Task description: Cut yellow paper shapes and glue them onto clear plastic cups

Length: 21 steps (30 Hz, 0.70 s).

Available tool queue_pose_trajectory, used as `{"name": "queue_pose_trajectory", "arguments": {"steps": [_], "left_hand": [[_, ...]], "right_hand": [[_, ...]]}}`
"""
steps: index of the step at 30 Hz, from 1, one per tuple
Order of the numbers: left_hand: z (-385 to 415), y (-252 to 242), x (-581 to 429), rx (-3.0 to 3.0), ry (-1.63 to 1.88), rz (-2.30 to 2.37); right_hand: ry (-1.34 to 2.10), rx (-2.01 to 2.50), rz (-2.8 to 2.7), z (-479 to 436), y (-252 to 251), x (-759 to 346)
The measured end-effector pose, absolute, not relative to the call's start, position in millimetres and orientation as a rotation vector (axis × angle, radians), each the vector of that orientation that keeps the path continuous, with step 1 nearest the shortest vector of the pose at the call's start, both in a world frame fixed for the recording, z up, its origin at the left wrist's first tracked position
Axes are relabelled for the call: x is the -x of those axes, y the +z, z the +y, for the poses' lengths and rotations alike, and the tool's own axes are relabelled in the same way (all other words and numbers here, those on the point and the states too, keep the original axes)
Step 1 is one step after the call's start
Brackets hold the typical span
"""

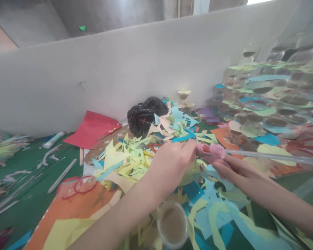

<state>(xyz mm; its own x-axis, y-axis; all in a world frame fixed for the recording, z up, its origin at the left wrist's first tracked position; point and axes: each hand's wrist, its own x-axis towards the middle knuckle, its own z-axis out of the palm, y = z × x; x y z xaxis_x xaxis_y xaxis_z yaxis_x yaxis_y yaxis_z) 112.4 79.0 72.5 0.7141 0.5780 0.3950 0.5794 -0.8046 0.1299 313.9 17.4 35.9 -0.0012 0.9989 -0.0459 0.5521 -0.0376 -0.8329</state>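
Left hand point(172, 165) and right hand point(241, 170) closed on a pink plastic tool point(212, 152), above heaped paper scraps point(135, 159); clear plastic cup point(172, 224) just below, black plastic bag point(146, 116) beyond, against a white wall point(94, 76).

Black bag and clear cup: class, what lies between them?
Head view: the black bag and clear cup have paper scraps and the left hand between them.

A pink plastic hot-glue gun point(211, 151) points left, just above a loose heap of cut yellow, green and pale blue paper scraps point(135, 159); a long translucent glue stick point(271, 156) extends from its rear, running rightward past the scraps.
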Motion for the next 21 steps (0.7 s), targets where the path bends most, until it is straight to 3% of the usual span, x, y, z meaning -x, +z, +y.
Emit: {"name": "queue_pose_trajectory", "arguments": {"steps": [21], "left_hand": [[77.9,75.7,-91.8,3.083,-0.731,-1.307]], "right_hand": [[0.988,1.776,-1.406,29.3,34.0,-324.0]]}}
